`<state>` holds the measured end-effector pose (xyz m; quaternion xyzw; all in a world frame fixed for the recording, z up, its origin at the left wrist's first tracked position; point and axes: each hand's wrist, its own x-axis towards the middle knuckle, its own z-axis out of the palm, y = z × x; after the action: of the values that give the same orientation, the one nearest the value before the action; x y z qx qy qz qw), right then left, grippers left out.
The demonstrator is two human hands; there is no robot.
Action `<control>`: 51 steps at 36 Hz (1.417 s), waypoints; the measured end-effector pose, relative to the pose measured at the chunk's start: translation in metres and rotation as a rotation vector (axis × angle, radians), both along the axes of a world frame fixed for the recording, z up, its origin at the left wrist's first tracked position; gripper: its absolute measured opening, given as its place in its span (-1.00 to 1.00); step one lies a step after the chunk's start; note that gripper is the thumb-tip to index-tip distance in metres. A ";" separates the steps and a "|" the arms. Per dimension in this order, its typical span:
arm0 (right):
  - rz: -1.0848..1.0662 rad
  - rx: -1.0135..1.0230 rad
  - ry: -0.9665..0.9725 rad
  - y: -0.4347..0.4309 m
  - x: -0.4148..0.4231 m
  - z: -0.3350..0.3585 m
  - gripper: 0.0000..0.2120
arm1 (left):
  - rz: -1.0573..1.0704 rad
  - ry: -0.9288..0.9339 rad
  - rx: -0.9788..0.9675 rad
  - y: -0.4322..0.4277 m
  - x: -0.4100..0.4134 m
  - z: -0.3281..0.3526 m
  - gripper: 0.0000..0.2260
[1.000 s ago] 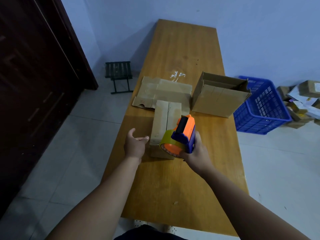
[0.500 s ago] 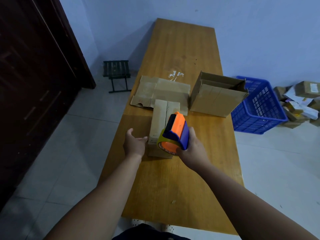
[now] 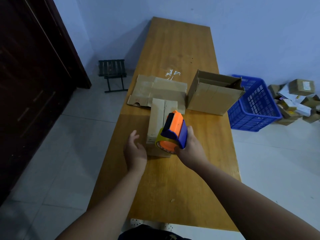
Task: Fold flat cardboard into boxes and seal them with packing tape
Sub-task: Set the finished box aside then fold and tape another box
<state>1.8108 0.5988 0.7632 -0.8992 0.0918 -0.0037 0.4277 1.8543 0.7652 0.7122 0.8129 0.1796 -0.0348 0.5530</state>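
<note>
Head view: right hand (image 3: 190, 149) grips tape dispenser (image 3: 174, 134) over near end of small folded box (image 3: 161, 115) on table (image 3: 173, 187); left hand (image 3: 136, 151) hangs spread just beside box's left side, contact unclear. Risk: unbraced box could slide under pull, so tape wanders off seam and wrinkles.

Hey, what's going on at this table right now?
A person is taping a small cardboard box on the wooden table. The right hand grips an orange-and-blue tape dispenser at the box's near end; the left hand is open beside its left side. Behind it lie flat cardboard and an open box.
</note>
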 end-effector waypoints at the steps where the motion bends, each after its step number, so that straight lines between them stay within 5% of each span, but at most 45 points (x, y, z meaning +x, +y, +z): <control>1: -0.004 0.001 0.004 0.000 0.000 0.000 -0.59 | -0.061 -0.041 0.007 -0.001 -0.005 0.000 -0.52; 4: -0.013 0.003 0.008 -0.001 -0.001 -0.001 -0.57 | -0.170 -0.025 -0.026 -0.002 -0.019 -0.004 -0.52; 8: -0.015 0.007 0.014 0.000 -0.001 -0.002 -0.57 | -0.282 0.216 0.034 0.003 -0.015 -0.010 -0.50; 10: -0.011 0.007 0.017 0.000 0.000 -0.002 -0.57 | -0.334 0.260 0.146 0.007 -0.012 -0.008 -0.31; 14: -0.017 0.010 0.019 0.000 0.000 -0.002 -0.56 | -0.636 -0.221 0.367 0.011 -0.016 -0.007 -0.03; 17: -0.015 0.025 0.005 0.001 -0.002 -0.002 -0.58 | -0.759 -0.199 0.454 0.008 -0.004 -0.007 -0.08; 22: -0.012 0.041 -0.029 0.004 -0.006 -0.002 -0.59 | -0.781 -0.203 0.526 0.001 0.008 -0.011 0.02; 37: 0.172 -0.301 -0.075 -0.011 0.003 0.016 -0.59 | -0.935 -0.145 0.876 0.002 0.002 -0.013 -0.25; 43: 0.213 -0.274 0.016 -0.026 0.010 0.031 -0.57 | -0.902 -0.116 0.831 0.000 0.002 -0.008 -0.04; 51: 0.264 -0.432 0.014 -0.033 0.013 0.038 -0.55 | -0.970 -0.072 0.915 0.000 0.006 -0.009 -0.01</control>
<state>1.8236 0.5659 0.8016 -0.9739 -0.0264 0.0389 0.2219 1.8605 0.7655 0.7035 0.9548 -0.2286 -0.1727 0.0799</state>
